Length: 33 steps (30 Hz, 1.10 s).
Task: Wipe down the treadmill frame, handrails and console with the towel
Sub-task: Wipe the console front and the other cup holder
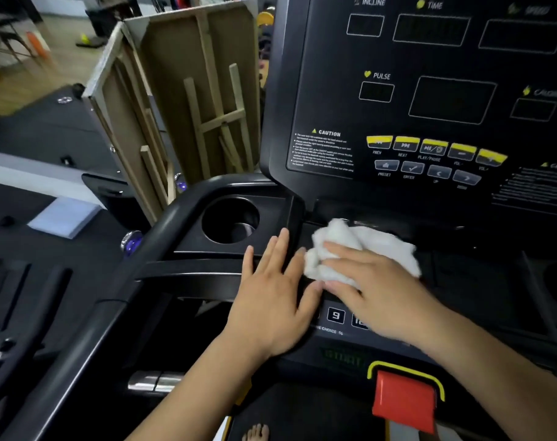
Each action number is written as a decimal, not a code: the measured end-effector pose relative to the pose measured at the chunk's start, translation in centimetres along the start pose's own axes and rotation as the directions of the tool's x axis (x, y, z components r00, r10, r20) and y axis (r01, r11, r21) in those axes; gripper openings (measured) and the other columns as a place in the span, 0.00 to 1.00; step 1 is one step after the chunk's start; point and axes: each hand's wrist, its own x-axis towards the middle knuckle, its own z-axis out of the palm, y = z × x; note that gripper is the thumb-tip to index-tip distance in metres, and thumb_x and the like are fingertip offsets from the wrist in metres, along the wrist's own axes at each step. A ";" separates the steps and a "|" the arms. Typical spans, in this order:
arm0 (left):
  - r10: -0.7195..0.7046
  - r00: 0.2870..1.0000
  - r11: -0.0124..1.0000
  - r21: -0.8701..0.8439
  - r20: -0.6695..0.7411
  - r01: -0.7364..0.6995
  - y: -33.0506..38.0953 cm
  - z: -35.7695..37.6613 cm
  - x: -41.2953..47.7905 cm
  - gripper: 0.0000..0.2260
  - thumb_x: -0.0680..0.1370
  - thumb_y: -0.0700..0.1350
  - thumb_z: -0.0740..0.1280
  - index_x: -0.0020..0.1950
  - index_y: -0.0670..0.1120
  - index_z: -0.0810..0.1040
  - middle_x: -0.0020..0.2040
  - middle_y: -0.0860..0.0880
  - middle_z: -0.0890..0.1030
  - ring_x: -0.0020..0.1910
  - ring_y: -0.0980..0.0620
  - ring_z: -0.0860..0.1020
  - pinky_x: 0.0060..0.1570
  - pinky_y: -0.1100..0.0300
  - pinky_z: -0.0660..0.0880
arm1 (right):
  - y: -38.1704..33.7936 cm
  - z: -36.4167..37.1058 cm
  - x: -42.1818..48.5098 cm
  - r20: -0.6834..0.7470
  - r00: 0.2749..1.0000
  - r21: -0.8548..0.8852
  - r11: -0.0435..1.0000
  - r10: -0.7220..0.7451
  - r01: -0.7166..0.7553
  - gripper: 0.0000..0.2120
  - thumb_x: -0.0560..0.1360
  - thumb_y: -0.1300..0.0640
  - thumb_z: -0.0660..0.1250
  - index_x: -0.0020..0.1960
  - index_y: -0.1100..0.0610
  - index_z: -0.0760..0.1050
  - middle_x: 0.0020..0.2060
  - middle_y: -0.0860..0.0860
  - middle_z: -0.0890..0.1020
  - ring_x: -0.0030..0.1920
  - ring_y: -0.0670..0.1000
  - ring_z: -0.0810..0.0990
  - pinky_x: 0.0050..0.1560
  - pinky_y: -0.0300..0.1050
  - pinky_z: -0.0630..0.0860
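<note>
At centre frame, on the ledge of the console [429,90], the right hand [382,297] presses a white towel [366,243] with flat fingers, and the left hand [270,300] lies flat just beside it. Upper left, wooden boards [181,90] stand leaning. Left of the hands, the cup holder [229,218] is dark inside.

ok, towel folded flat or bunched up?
Bunched. The towel lies in crumpled lumps, pressed onto the console by the right hand.
</note>
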 end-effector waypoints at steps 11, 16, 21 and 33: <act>0.000 1.000 1.000 0.014 -0.001 0.000 -0.2 0.2 0.1 0.34 0.77 0.65 0.39 0.81 0.53 0.43 0.82 0.49 0.45 0.80 0.54 0.43 0.77 0.49 0.36 | 2.6 -1.2 -5.1 -0.014 0.984 -0.036 0.983 0.180 -0.180 0.21 0.77 0.38 0.61 0.69 0.39 0.70 0.73 0.33 0.62 0.71 0.40 0.65 0.61 0.34 0.63; 0.002 1.000 1.000 -0.014 0.004 -0.002 0.1 0.0 0.1 0.34 0.76 0.64 0.35 0.80 0.54 0.37 0.82 0.51 0.43 0.80 0.55 0.40 0.77 0.47 0.38 | -1.1 1.0 -2.0 -0.193 0.973 -0.057 0.989 0.127 -0.140 0.19 0.78 0.41 0.53 0.56 0.44 0.79 0.64 0.40 0.76 0.61 0.48 0.76 0.60 0.48 0.71; 0.026 0.999 0.987 -0.157 -0.019 -0.028 -0.5 -0.2 -0.2 0.33 0.76 0.61 0.34 0.81 0.51 0.43 0.81 0.54 0.47 0.79 0.59 0.41 0.77 0.51 0.38 | -3.3 1.8 1.6 -0.122 0.992 0.033 0.999 0.016 -0.012 0.20 0.79 0.45 0.51 0.57 0.49 0.80 0.64 0.41 0.77 0.64 0.48 0.73 0.66 0.51 0.67; 0.221 0.972 0.948 0.215 0.085 -0.235 1.2 -0.3 1.4 0.30 0.81 0.58 0.46 0.73 0.43 0.71 0.78 0.44 0.64 0.80 0.44 0.53 0.76 0.37 0.49 | 4.2 -1.0 -7.9 -0.429 0.828 -0.073 0.900 0.361 -0.430 0.12 0.76 0.49 0.64 0.51 0.54 0.82 0.57 0.50 0.82 0.52 0.58 0.81 0.50 0.49 0.77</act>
